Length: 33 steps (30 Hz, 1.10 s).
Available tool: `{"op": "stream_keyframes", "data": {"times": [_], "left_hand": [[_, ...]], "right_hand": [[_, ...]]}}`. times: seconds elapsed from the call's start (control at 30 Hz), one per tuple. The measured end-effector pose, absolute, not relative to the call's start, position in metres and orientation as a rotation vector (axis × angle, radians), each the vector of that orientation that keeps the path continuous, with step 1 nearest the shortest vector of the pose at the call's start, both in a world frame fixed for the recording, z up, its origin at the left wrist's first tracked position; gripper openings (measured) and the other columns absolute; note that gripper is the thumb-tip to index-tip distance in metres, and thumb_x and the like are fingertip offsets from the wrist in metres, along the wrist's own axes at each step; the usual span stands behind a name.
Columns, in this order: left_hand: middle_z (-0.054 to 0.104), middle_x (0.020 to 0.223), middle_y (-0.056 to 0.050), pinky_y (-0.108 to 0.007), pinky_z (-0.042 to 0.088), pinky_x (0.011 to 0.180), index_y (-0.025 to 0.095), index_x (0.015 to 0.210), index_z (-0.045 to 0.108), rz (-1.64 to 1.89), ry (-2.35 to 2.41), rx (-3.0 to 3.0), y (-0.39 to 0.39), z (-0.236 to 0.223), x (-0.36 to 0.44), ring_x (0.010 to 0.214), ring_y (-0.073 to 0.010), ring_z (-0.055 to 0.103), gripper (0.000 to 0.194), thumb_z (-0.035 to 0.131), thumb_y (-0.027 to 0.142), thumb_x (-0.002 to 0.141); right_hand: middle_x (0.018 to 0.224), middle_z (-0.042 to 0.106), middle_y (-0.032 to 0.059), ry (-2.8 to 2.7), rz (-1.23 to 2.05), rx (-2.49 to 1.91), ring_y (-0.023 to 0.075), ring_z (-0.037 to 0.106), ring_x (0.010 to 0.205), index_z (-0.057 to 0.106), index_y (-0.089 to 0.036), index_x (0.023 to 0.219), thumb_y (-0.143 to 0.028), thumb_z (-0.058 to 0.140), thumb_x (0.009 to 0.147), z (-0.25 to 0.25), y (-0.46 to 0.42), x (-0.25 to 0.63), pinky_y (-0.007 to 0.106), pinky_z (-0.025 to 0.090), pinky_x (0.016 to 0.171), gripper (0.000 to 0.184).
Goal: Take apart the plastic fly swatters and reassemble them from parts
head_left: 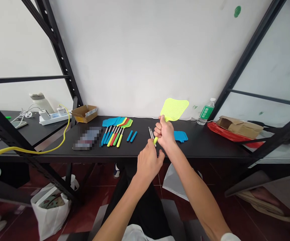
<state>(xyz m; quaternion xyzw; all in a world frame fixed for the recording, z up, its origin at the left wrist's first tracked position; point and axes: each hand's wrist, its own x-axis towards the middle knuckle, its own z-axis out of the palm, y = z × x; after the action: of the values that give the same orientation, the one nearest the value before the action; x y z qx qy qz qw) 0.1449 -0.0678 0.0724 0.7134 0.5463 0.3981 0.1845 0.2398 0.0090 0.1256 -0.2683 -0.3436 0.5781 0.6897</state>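
A yellow-green fly swatter (175, 109) is held up over the table's front half, its perforated head tilted to the upper right. My right hand (164, 133) is closed around its shaft just below the head, thumb pointing up. Lower down, my left hand (148, 158) has its fingers wrapped about the bottom of the yellow-green handle (155, 140), most of which is hidden. Behind my hands lie several thin metal rods (151, 132). Blue swatter heads (180, 136) rest just right of my right wrist. Two loose blue handles (132, 136) lie to the left.
A row of several assembled fly swatters (114, 130) lies left on the black table (210, 145). Beside it are a blurred-out flat object (87, 138) and an open cardboard box (84, 113). A water bottle (206, 112) stands back right. A yellow cable (65, 129) crosses the left post.
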Motion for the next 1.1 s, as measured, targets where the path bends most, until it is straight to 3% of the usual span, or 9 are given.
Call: {"op": "stream_keyframes", "data": {"times": [0.07, 0.17, 0.33, 0.5, 0.8, 1.1], "left_hand": [[0.048, 0.063, 0.001, -0.027, 0.022, 0.055, 0.021, 0.082, 0.049, 1.117, 1.576, 1.986, -0.062, 0.07, 0.15, 0.055, -0.0155, 0.046, 0.012, 0.051, 0.03, 0.089], [0.036, 0.056, 0.004, -0.027, 0.019, 0.053, 0.021, 0.065, 0.034, 1.143, 1.319, 1.869, -0.055, 0.063, 0.153, 0.051, -0.0104, 0.035, 0.034, 0.051, 0.036, 0.091], [0.024, 0.05, 0.011, -0.023, 0.01, 0.041, 0.023, 0.068, 0.029, 0.876, 0.755, 1.186, -0.067, 0.061, 0.154, 0.041, -0.0046, 0.014, 0.047, 0.066, 0.048, 0.083], [0.017, 0.047, 0.016, -0.018, 0.002, 0.035, 0.023, 0.073, 0.027, 0.679, 0.377, 0.649, -0.089, 0.065, 0.15, 0.039, -0.0029, -0.001, 0.052, 0.075, 0.042, 0.08], [0.005, 0.05, 0.013, -0.018, -0.001, 0.035, 0.023, 0.074, 0.03, 0.623, 0.089, 0.437, -0.126, 0.062, 0.157, 0.039, -0.0046, -0.007, 0.042, 0.064, 0.042, 0.087], [0.001, 0.043, 0.013, -0.021, -0.009, 0.033, 0.022, 0.064, 0.021, 0.348, -0.092, 0.358, -0.164, 0.049, 0.164, 0.029, -0.0023, -0.008, 0.054, 0.064, 0.049, 0.081]], "right_hand": [[0.049, 0.017, -0.0143, -0.786, 1.302, -0.601, 0.0045, 0.009, 0.037, 0.046, -0.024, 0.083, -0.051, 0.067, 0.089, 0.12, 0.007, 0.238, 0.015, 0.012, 0.032, 0.035], [0.049, 0.016, -0.0145, -0.82, 1.342, -0.605, 0.0044, 0.008, 0.037, 0.048, -0.024, 0.085, -0.052, 0.068, 0.087, 0.115, 0.003, 0.245, 0.015, 0.011, 0.032, 0.034], [0.049, 0.011, -0.0152, -0.841, 1.496, -0.571, 0.0053, 0.002, 0.039, 0.048, -0.024, 0.087, -0.053, 0.067, 0.088, 0.112, -0.009, 0.264, 0.016, 0.008, 0.032, 0.035], [0.052, 0.005, -0.0139, -0.874, 1.717, -0.433, 0.0075, -0.006, 0.045, 0.045, -0.025, 0.086, -0.052, 0.058, 0.095, 0.115, -0.018, 0.27, 0.018, 0.005, 0.034, 0.031], [0.053, -0.002, -0.0143, -0.893, 1.759, -0.15, 0.0069, -0.013, 0.044, 0.041, -0.027, 0.086, -0.049, 0.041, 0.102, 0.125, -0.044, 0.27, 0.016, -0.005, 0.036, 0.027], [0.044, -0.001, -0.0177, -1.077, 1.747, -0.051, 0.005, -0.01, 0.035, 0.039, -0.028, 0.083, -0.057, 0.048, 0.097, 0.142, -0.095, 0.282, 0.01, 0.008, 0.031, 0.033]]}}
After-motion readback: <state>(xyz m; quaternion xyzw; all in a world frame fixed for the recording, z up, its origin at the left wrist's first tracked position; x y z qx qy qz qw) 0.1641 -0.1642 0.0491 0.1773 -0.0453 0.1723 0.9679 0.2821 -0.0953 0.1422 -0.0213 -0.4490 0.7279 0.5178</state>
